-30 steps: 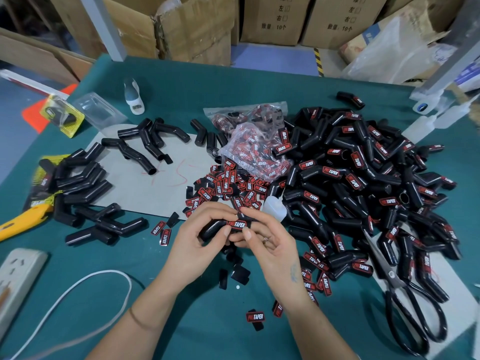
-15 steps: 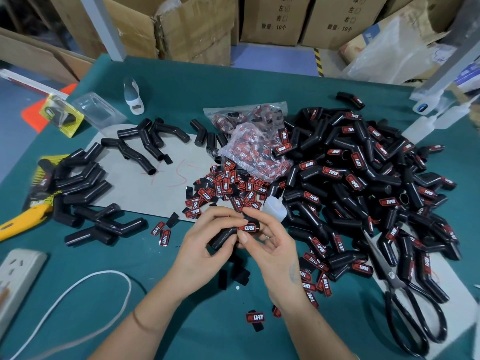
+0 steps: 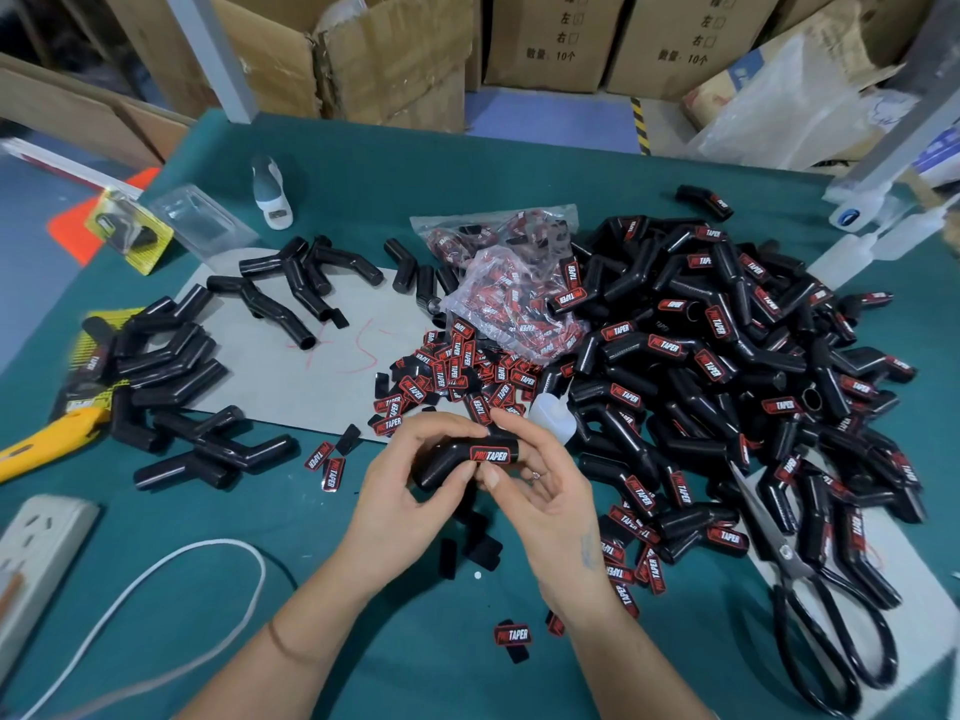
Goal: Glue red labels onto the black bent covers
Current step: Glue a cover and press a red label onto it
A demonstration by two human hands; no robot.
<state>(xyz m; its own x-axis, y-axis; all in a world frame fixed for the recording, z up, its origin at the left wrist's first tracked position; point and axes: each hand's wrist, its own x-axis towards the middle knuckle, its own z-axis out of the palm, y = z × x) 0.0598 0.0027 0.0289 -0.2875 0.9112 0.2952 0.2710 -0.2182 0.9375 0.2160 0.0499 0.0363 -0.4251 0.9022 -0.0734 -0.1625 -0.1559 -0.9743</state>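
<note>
The fingers (image 3: 457, 472) of the left hand (image 3: 410, 496) were curled round the lower leg of a black bent cover (image 3: 457, 459), clamped on it from the left; the right hand (image 3: 540, 491) pinched the cover's other leg between thumb and forefinger, its remaining fingers loosely spread behind; a red label (image 3: 490, 454) lay flat on the cover's upper leg, facing the camera, between the two thumbs; the cover was held just above the surface (image 3: 363, 641), near the middle of its near half.

Just beyond the hands a small white glue bottle (image 3: 553, 415) lay on its side, touching a loose heap of red labels (image 3: 452, 371); behind that heap sat a clear plastic bag of labels (image 3: 514, 309); to the right a large pile of labelled covers (image 3: 727, 366) spread toward the right edge; black-handled scissors (image 3: 826, 615) lay near the near right corner; a grey card sheet (image 3: 291, 376) lay left of centre with unlabelled covers (image 3: 171, 366) on and around it; a yellow utility knife (image 3: 47, 444) and a white power strip (image 3: 36, 553) sat by the left edge, a white cable (image 3: 171, 579) curving beside the strip; a single label (image 3: 511, 635) lay between the forearms near the near edge.
</note>
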